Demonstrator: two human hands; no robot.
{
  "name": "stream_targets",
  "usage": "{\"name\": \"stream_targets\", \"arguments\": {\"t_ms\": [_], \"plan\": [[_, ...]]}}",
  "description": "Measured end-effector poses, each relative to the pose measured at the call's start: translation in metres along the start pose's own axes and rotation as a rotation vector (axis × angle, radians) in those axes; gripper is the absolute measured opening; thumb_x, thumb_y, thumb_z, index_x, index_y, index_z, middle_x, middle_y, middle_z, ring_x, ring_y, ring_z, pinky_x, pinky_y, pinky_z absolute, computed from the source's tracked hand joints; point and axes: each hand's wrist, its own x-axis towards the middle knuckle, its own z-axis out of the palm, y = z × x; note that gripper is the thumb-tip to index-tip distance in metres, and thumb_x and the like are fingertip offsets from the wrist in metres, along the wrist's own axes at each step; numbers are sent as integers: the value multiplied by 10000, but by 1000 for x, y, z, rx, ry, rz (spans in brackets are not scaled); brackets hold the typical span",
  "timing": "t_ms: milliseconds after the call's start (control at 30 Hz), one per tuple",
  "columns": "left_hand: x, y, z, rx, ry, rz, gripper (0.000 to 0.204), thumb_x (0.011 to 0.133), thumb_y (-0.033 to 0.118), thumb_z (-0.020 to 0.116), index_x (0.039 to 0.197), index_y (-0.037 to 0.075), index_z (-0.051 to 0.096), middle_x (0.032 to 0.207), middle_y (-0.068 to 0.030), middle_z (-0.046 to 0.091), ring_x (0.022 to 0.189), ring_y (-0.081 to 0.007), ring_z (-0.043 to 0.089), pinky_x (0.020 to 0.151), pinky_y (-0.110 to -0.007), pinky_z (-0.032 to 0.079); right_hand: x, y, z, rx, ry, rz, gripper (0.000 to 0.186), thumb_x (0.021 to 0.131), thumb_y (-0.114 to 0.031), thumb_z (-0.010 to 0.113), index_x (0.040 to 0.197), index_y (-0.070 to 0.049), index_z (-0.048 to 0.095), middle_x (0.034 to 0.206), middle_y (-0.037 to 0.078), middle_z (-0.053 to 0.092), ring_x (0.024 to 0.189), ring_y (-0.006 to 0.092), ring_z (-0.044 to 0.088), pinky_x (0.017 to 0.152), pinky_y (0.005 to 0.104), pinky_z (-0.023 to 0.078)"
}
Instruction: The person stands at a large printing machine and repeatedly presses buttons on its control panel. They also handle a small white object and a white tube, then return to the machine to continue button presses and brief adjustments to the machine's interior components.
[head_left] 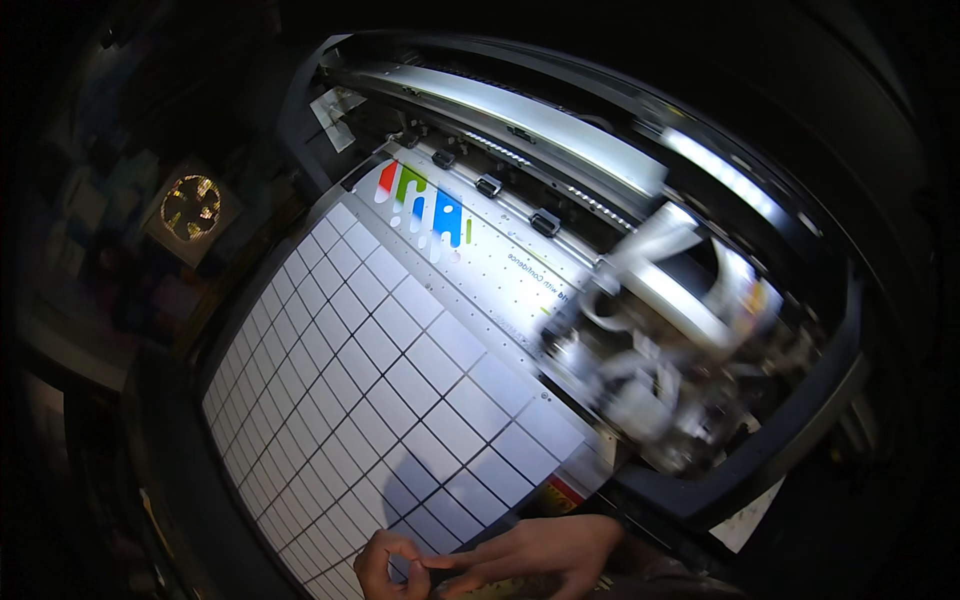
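Observation:
Both hands are together at the lower edge, over the near end of a white sheet with a dark grid. My left hand is curled, its index finger bent toward the thumb. What it pinches, if anything, is too small to make out. My right hand comes in from the right with its fingers stretched out and apart, their tips meeting the left fingertips. Beyond the grid, a large-format printer has a white bed with colourful print on it. The printer's carriage is smeared by motion at the right.
Small dark rollers line the printer's bar behind the print. A dark frame bounds the machine at the right. On the left, a square fan with a lit grille stands in the dim surroundings.

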Motion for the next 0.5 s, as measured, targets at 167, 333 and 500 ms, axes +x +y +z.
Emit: {"name": "stream_targets", "arguments": {"t_ms": [167,333,500], "plan": [[-8,-7,-9,-185,-167,-179,233,931,197,618,837,-14,589,734,-128,552,638,-250,500,609,-341,403,-5,6,-7,82,2,-139,790,888,-463,771,1424,77,559,1497,333,528,1319,441,605,1069,423,504],[-9,-8,-6,-151,-166,-87,261,949,195,644,808,-22,603,700,-134,555,610,-254,494,588,-361,398,-5,6,-8,108,-31,-120,787,889,-459,773,1421,82,564,1473,334,551,1316,441,609,1070,420,502],[-8,-7,-8,-118,-182,-65,218,939,150,646,811,-23,608,701,-125,555,611,-242,495,581,-358,392,-4,8,-7,128,-40,-118,790,884,-465,777,1421,75,567,1447,328,573,1284,442,626,1045,421,513]]}}
